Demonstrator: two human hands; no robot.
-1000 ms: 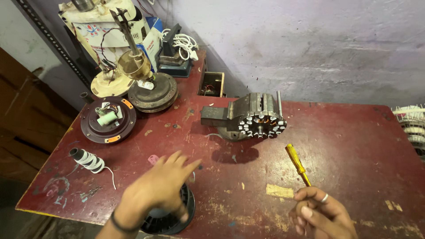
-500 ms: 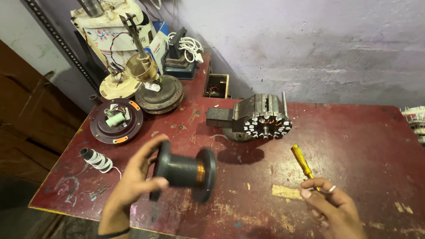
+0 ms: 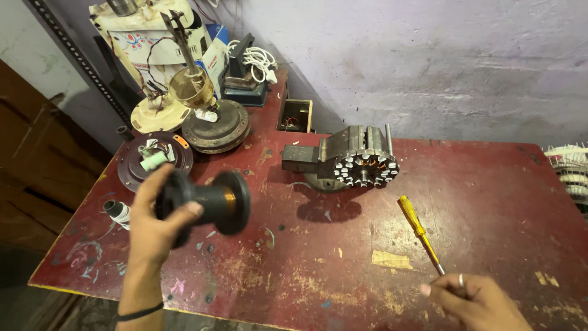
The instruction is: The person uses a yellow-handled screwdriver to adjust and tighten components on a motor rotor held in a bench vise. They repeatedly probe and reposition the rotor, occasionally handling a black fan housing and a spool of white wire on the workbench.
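Head view: left hand [image 3: 153,227] grips a black spool [image 3: 208,201] by its core, held sideways above the red table [image 3: 490,202]. Right hand [image 3: 474,300], fingers curled, touches the tip of a yellow screwdriver [image 3: 418,230] lying on the table, near the motor core [image 3: 364,165].

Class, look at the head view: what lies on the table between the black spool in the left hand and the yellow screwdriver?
Only bare red tabletop with scuffs lies between black spool and yellow screwdriver.

Place: a small motor-repair workshop.
Bench: worn red table [image 3: 490,202], scratched and paint-chipped, against a bare grey wall.
Far left: dismantled fan motor parts [image 3: 214,125].
Middle: wound stator [image 3: 365,165].
Near right: yellow screwdriver [image 3: 418,230].
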